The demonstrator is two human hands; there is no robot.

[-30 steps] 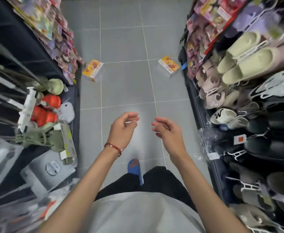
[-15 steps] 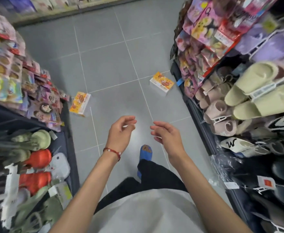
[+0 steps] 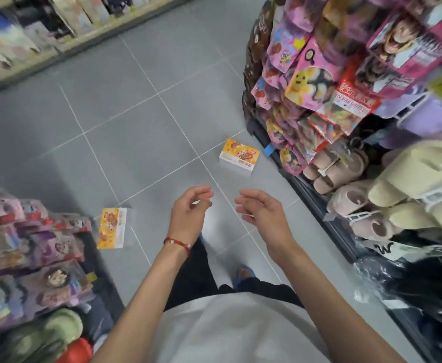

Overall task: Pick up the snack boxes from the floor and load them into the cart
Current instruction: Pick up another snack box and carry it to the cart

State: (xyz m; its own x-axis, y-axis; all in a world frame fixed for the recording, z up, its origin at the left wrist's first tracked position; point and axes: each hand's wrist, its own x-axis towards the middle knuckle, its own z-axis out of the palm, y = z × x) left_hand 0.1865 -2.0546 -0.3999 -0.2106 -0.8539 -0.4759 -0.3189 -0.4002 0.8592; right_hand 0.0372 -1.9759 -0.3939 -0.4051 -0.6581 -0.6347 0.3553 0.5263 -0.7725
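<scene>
Two orange-and-white snack boxes lie on the grey tiled floor. One snack box point(image 3: 239, 157) rests ahead and to the right, close to the foot of the right-hand rack. The other snack box point(image 3: 112, 228) lies to the left, against the corner of the left-hand rack. My left hand point(image 3: 189, 212), with a red bracelet on the wrist, and my right hand point(image 3: 260, 210) hover at waist height over the floor between the boxes. Both have loosely curled, parted fingers and hold nothing. No cart is in view.
The right rack point(image 3: 345, 127) carries hanging packets and slippers and juts into the aisle. The left rack point(image 3: 31, 258) holds packets and green slippers. A shelf point(image 3: 57, 35) runs across the far end. My blue shoe point(image 3: 243, 275) stands on the tiles below my hands.
I have walked forward along the aisle, so both boxes now sit nearer and lower in view. My hands keep the same empty, half-curled pose.
</scene>
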